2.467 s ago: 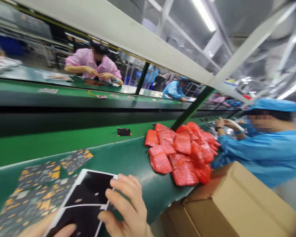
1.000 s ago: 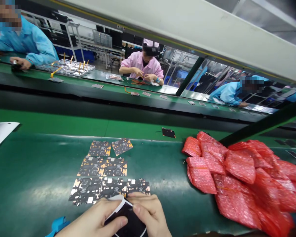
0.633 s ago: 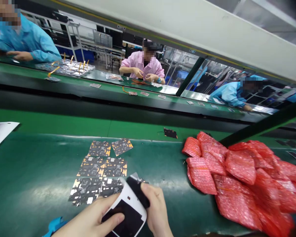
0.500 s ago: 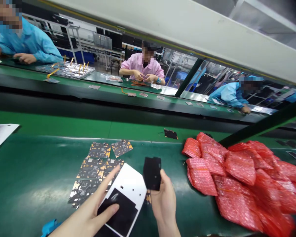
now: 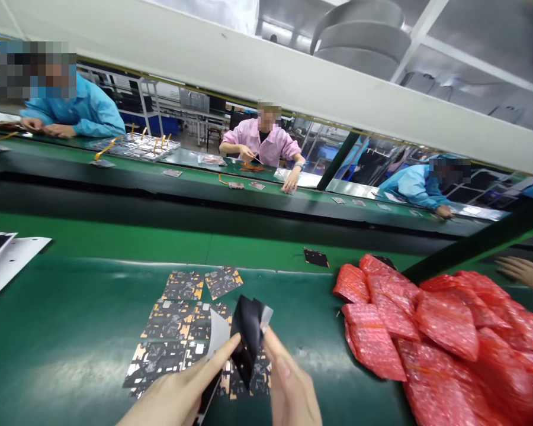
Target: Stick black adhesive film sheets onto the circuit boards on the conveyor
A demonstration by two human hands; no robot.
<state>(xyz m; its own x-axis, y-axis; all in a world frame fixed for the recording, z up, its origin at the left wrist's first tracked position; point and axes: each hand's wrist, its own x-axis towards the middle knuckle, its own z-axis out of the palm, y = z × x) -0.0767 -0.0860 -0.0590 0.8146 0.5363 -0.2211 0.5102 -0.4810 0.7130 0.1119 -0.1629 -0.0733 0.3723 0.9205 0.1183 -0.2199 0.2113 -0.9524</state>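
Left hand [image 5: 182, 384]: gripped the white backing sheet [image 5: 218, 332], a fingertip at the black film [image 5: 245, 334];
Right hand [image 5: 293, 378]: pinched the film's edge;
Black film: bent, held above circuit boards [image 5: 166, 318] on the counter [image 5: 75, 331];
Handling: best kept slow, edges only; creasing seemed likely otherwise

The sheet [image 5: 247, 334] is black, the boards [image 5: 183, 286] dark with orange patches, the bags [image 5: 446, 325] red.
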